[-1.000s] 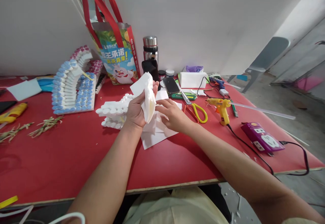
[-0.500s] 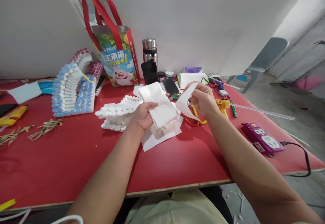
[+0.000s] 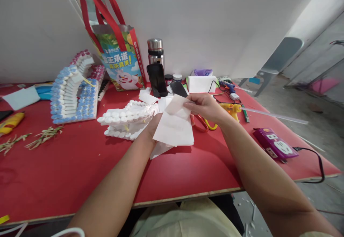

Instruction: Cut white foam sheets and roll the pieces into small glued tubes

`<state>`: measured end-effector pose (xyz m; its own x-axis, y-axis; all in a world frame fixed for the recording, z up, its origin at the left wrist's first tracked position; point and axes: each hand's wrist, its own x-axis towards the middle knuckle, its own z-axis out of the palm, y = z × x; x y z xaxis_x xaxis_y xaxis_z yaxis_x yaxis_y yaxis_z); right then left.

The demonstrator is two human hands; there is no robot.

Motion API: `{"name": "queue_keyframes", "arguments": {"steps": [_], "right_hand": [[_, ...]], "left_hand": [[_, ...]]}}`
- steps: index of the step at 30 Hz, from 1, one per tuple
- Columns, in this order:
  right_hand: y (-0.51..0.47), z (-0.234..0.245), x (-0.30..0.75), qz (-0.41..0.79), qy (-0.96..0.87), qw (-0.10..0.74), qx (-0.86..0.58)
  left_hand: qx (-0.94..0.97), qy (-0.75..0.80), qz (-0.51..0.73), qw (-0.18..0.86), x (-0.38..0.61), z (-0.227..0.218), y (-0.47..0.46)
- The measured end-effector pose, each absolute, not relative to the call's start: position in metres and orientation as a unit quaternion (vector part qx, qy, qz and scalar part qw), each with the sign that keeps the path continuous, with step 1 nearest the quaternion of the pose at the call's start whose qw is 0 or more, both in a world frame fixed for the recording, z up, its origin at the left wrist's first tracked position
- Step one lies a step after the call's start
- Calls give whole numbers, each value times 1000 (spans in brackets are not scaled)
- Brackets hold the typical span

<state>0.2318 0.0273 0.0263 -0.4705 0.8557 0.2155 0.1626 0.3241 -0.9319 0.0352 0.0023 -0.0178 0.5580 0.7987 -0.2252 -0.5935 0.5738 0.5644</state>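
My right hand (image 3: 202,106) pinches the upper right edge of a thin white sheet of paper (image 3: 178,106). Below and against it hangs a small stack of white paper (image 3: 173,131), gripped from the left by my left hand (image 3: 155,124), whose fingers are hidden behind the paper. Left of that hand lies a curved white piece made of rows of small rounded white parts (image 3: 126,115). Scissors with red and yellow handles (image 3: 200,122) rest just under my right hand. More loose white paper (image 3: 159,151) lies on the table beneath the stack.
On the red table (image 3: 107,179) stand a blue-and-white stacked piece (image 3: 64,97), a shopping bag (image 3: 123,65), a steel flask (image 3: 155,47) and a dark phone (image 3: 157,79). To the right are a yellow glue gun (image 3: 231,110) and a purple power box (image 3: 275,144) with its cord.
My right hand has moved left and brought its sheet over the stack. The stack has tilted, and my left hand's fingers have gone out of sight behind it.
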Motion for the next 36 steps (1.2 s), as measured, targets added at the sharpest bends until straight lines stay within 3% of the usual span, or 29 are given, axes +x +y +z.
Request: {"name": "queue_keyframes", "arguments": {"steps": [5,11,22,31,36], "right_hand": [[30,28,237,386,-754,346,-404],[35,24,239,338,-769,319,-439],[31,15,224,357,-748,299,-473],[33,11,222,252,-780,317,-476],[35,11,225,234,-732,411,-490]], "left_hand": [[203,243,329,890,40,-8,1],[220,255,341,878,42,-12,0],[213,241,361,876,45,-17,3],[299,343,391,800,43,-18,-1],[248,279,467,802,30,-5,6]]}}
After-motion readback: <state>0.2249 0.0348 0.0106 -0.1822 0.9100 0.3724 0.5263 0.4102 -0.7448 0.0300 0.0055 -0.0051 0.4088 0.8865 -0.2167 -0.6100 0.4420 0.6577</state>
